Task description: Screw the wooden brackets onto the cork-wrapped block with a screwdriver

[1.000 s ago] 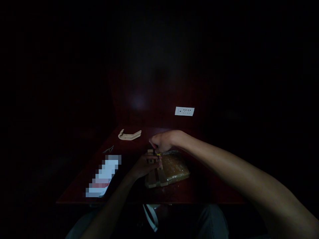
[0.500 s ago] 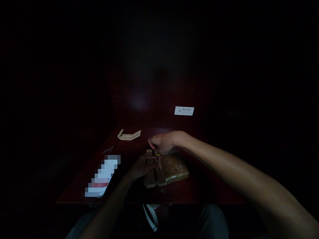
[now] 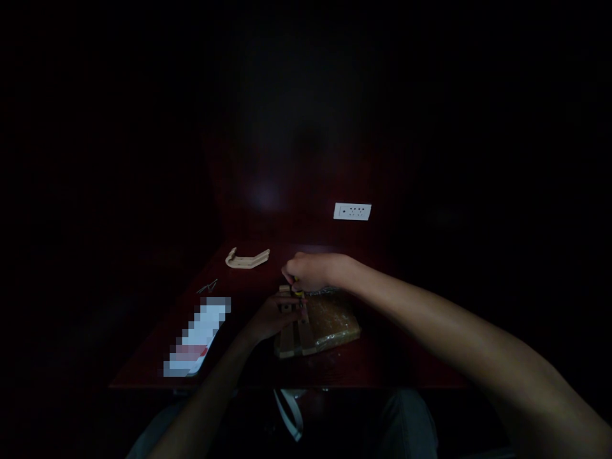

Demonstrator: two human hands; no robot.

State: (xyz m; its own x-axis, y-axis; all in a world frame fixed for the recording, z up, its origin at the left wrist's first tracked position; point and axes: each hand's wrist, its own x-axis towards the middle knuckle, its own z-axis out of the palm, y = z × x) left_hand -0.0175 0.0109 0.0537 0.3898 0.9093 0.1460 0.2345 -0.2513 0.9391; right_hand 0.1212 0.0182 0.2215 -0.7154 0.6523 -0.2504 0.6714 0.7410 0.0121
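My right hand [image 3: 310, 271] is closed in a fist around a yellow-handled screwdriver [image 3: 299, 294]; most of the tool is hidden by the fingers. Below it, my left hand [image 3: 272, 317] grips a wooden frame [image 3: 306, 339] of light strips with dark holes, its fingers lying across the strips near the tool. The frame rests on a brown package [image 3: 337, 322] wrapped in shiny clear plastic. Dim light hides the screwdriver's tip and the exact finger contact.
On the dark red table [image 3: 157, 347], a curved wooden piece [image 3: 247, 260] lies at the back left. Several thin metal screws [image 3: 207, 287] are nearer, beside a pale phone-like slab [image 3: 201, 338], blurred out. A white socket panel [image 3: 352, 211] is on the back wall.
My right fist has turned slightly over the frame, showing more of the yellow handle. My left hand keeps its hold, and the view has shifted a little.
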